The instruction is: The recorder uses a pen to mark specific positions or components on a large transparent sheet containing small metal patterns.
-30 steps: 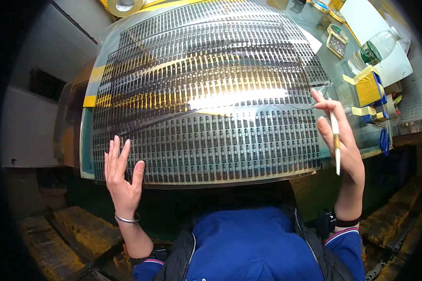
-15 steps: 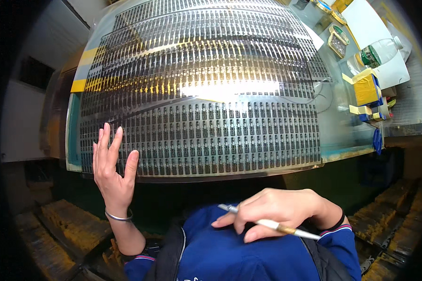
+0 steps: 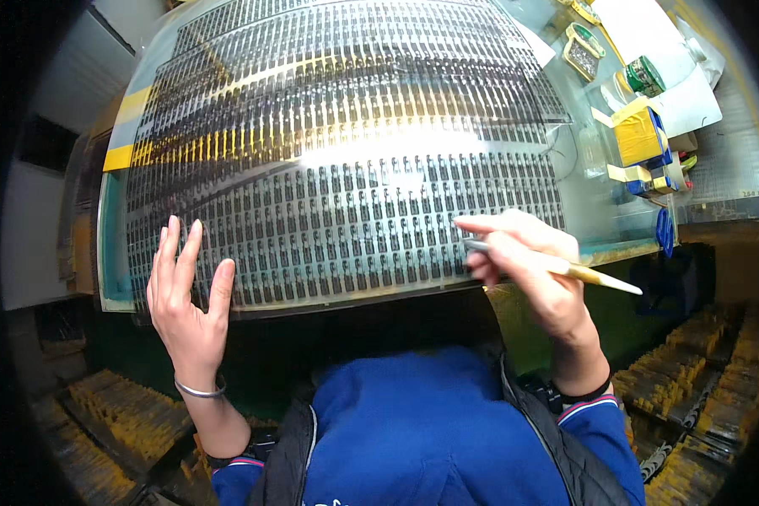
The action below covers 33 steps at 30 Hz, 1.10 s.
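Note:
A large clear film sheet (image 3: 379,253) covered with rows of small dark shapes lies over the glass-like table top. My left hand (image 3: 190,295) rests on its near left part, fingers spread and holding nothing. In my right hand (image 3: 535,266), over the near right edge of the sheet, is a slim craft knife (image 3: 603,278) with a white and brownish handle. Its silver front end points left, while the handle sticks out to the right. The index finger reaches out over the sheet. My fingers hide the knife's tip, and I cannot tell whether it touches the film.
More patterned sheets (image 3: 354,42) overlap farther back. At the right stand yellow-and-blue boxes (image 3: 639,139) with tape strips, a clear bottle with a green label (image 3: 645,76) and a small tray (image 3: 582,52). Blue-handled scissors (image 3: 665,232) hang at the table's right edge.
My right hand has moved up and forward from my chest to the sheet's near right edge, carrying the knife. My left hand stays on the sheet. The whole view has shifted slightly.

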Motion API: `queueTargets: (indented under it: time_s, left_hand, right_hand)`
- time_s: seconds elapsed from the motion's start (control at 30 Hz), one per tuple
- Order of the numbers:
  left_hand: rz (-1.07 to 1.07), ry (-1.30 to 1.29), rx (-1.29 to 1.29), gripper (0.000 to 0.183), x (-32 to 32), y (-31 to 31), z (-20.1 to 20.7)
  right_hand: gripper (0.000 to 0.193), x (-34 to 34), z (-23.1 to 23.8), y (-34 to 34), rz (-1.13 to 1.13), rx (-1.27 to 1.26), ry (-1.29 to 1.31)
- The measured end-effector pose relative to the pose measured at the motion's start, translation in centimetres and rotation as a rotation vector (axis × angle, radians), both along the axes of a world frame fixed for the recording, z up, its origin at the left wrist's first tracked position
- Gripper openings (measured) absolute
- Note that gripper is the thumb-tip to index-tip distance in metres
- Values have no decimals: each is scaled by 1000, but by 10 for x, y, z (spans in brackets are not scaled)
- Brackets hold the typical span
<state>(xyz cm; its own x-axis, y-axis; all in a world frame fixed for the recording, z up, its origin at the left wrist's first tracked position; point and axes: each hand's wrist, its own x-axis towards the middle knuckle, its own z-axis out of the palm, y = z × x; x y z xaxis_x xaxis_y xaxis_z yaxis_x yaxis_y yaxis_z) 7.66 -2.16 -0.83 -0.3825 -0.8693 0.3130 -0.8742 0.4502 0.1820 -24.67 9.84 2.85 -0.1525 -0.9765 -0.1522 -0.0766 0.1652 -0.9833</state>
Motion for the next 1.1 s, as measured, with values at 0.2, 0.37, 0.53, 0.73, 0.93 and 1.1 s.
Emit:
queueTargets:
  time_s: [0.2,0.37,0.53,0.73,0.93,1.1]
  left_hand:
    - [2,-13,-31,47,-4,0,1]
    - [1,-4,-18,46,-2,-1,-3]
    - [-2,-12,-18,47,-2,-1,-2]
    - [-2,24,-31,48,-5,-2,-2]
    - [6,23,-8,48,-5,-2,-1]
    - [8,8,-3,47,-2,-2,-3]
  right_hand:
    - [17,6,-25,-14,98,-72,231]
    - [10,14,-33,-16,7,-146,232]
    - [6,12,-36,-14,-20,-220,260]
    - [6,12,-35,-15,-46,-159,207]
    - [7,13,-34,-15,-21,-157,213]
    - [7,9,-31,-15,78,-87,197]
